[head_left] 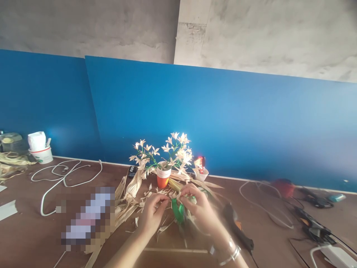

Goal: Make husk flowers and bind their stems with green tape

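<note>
My left hand is closed in a pinch, thumb against fingers; whatever sits between the fingertips is too small to make out. Close to its right, my right hand also pinches, and what it holds is unclear against the pale scraps. A shiny green roll of tape or ribbon lies just below the fingertips. Behind my hands stands an orange-and-white paper cup with green stems bearing pale husk flowers. Dried corn husks and small cut scraps surround the cup.
Right of my forearm lies a blurred black tool with a cord. Further right are a black power strip and cables. A blurred-out device and a white cable lie left. A blue partition closes the table's back.
</note>
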`<state>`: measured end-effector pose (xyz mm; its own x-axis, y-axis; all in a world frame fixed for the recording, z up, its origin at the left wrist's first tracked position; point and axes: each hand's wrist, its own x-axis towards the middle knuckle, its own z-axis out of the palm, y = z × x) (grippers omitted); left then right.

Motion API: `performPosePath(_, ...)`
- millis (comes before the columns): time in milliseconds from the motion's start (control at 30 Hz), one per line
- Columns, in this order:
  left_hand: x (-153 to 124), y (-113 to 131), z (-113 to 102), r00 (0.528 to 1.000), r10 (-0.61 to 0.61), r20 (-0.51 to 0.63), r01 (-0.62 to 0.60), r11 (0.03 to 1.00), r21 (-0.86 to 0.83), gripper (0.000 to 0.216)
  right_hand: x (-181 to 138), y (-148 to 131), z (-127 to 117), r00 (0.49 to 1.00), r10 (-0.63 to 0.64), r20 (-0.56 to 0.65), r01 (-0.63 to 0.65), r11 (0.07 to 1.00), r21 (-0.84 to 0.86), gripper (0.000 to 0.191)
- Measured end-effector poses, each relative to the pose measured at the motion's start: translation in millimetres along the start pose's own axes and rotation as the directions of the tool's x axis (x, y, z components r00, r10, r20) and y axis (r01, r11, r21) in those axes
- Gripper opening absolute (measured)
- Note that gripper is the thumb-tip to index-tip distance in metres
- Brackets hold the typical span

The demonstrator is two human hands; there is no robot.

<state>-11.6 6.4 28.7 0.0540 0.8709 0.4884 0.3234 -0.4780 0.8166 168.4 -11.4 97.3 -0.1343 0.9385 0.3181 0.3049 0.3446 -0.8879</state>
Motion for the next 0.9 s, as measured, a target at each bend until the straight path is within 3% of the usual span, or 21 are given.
performPosePath(200, -4.3, 7.1, 0.4, 0.999, -0.039, -0.032, 0.034, 0.992, -0.118, 0.022, 0.1, 1.0, 0.6, 1.000, 0.011, 0.027, -0.011, 1.000, 0.006, 0.011)
performPosePath(300, -5.4, 9.4, 1.6, 0.994, 0.057, -0.096, -0.063, 0.996, -0.059, 0.019, 0.7, 0.8, 2.0, 0.999, 0.001, 0.052, -0.001, 1.000, 0.000, 0.012)
performPosePath(433, -5.8, 9.7, 2.8, 0.986, 0.147, -0.085, -0.143, 0.989, 0.045, 0.013, 1.0, 1.9, 4.7, 0.997, -0.018, 0.075, 0.018, 1.000, -0.009, 0.013)
performPosePath(900, -8.8, 8.7, 6.1, 0.994, 0.108, -0.028, -0.105, 0.991, 0.086, 0.006, 0.3, -0.2, 8.8, 0.994, -0.049, 0.101, 0.055, 0.997, -0.050, 0.015)
